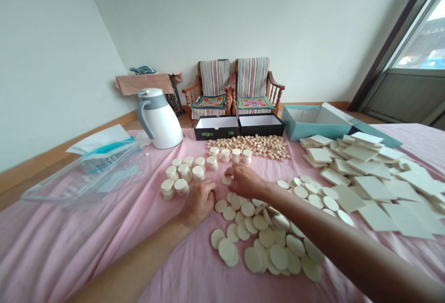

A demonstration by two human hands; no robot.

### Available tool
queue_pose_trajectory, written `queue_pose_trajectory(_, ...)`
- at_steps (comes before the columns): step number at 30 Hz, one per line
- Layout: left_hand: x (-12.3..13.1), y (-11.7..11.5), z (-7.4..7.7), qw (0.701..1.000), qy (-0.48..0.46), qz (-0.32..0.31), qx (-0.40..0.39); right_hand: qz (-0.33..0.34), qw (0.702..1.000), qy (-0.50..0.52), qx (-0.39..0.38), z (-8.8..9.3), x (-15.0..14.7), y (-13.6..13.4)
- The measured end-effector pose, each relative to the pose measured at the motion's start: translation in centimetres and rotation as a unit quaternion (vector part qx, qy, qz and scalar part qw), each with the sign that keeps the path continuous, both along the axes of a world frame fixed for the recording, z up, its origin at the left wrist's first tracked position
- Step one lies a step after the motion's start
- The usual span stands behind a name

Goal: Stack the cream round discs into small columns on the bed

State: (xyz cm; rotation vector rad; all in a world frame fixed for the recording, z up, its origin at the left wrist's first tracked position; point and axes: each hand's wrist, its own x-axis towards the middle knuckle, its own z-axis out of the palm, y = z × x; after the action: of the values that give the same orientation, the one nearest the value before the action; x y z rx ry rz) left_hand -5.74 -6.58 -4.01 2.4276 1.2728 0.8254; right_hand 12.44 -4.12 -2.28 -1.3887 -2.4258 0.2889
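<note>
My right hand (pixel 245 181) reaches in past the loose discs, its fingertips closed on a pale round wooden disc (pixel 226 180) at the cloth. To its left, my left hand (pixel 201 202) rests on the cloth with fingers curled in; whether anything is inside them is hidden. Just beyond the left hand stand several short stacks of discs (pixel 184 172), and another row of stacks (pixel 225 154) sits farther back. Beneath and beside my right forearm spreads a loose pile of discs (pixel 267 237), many overlapping and partly covered by the arm.
Small wooden beads (pixel 266 145) lie heaped before two black open boxes (pixel 217 129). Square wooden tiles (pixel 377 187) are piled at right, near a teal box (pixel 313 124). A white jug (pixel 161 120) and a clear plastic tray (pixel 86 178) occupy the left of the pink cloth (pixel 146 252).
</note>
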Motion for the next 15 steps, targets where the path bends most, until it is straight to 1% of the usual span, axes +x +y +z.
queue_pose_trajectory(4,0.0,0.1,0.0,1.0,-0.009,0.002,-0.018,-0.006,0.999,-0.036,0.003,0.0,-1.2,1.1)
queue_pose_trajectory(9,-0.1,0.3,-0.1,0.999,-0.033,0.005,-0.04,-0.065,0.997,-0.044,0.029,0.8,-1.8,2.5)
queue_pose_trajectory(12,-0.1,0.4,-0.2,0.998,-0.039,0.003,-0.047,-0.067,0.996,-0.047,0.03,0.8,-2.0,3.2)
queue_pose_trajectory(15,-0.1,0.5,-0.3,0.998,-0.045,0.0,-0.05,-0.063,0.998,-0.014,0.028,0.7,-1.7,3.3)
